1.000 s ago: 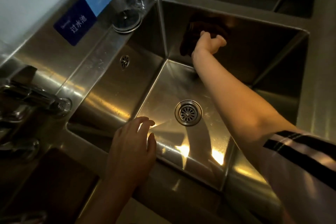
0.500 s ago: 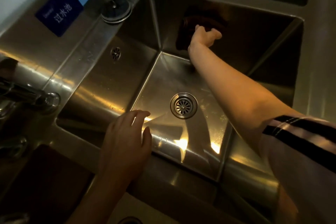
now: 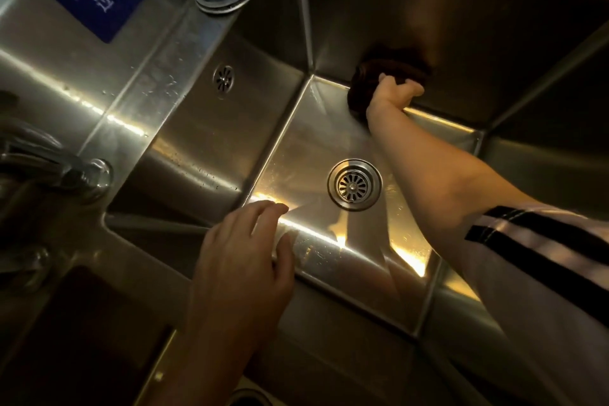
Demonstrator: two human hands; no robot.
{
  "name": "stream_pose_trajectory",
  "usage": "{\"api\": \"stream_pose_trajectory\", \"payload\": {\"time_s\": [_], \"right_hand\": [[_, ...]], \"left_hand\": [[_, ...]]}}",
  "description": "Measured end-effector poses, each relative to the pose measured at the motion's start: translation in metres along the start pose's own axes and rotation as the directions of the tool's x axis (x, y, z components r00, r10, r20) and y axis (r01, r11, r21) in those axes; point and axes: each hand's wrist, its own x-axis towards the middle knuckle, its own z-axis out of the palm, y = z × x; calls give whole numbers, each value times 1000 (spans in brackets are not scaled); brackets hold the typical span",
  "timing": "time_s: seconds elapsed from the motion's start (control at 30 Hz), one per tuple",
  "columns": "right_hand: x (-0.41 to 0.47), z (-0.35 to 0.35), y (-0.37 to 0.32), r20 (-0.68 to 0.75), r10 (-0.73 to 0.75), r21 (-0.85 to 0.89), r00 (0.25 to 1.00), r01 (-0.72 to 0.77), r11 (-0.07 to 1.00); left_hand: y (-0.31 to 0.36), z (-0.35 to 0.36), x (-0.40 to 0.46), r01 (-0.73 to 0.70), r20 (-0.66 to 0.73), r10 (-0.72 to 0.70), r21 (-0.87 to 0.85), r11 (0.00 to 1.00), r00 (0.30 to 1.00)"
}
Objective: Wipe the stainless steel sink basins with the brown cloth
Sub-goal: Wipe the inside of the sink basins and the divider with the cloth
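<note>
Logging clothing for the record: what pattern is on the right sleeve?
The sleeve is pale with two dark stripes, seen in the head view.

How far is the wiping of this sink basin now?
In hand: the right hand presses the brown cloth on the far wall, just above the floor edge. The left hand rests open on the near rim. Drops show on the left wall, so it looks undone. What is already wiped, I cannot tell.
</note>
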Motion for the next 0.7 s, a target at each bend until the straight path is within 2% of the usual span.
{"api": "stream_pose_trajectory", "payload": {"time_s": [0.17,0.37,0.47,0.6,0.7], "right_hand": [[-22,-6,-26,-40,2,64,999,1,998],[-44,-23,-73,-25,-171,70,985,172,983],[-54,-32,-97,-17,-229,147,973,229,962],[-61,-36,-115,-43,-266,215,963,269,939],[-60,-38,-114,-28,-274,202,961,274,940]], "left_hand": [[1,-1,-1,16,12,-16,-27,1000,1000],[4,-4,0,19,62,-18,-18,1000,998],[4,-6,0,4,73,-3,-11,1000,997],[4,-5,-1,4,75,-4,1,1000,997],[3,-3,-1,-9,84,9,1,1000,996]]}}
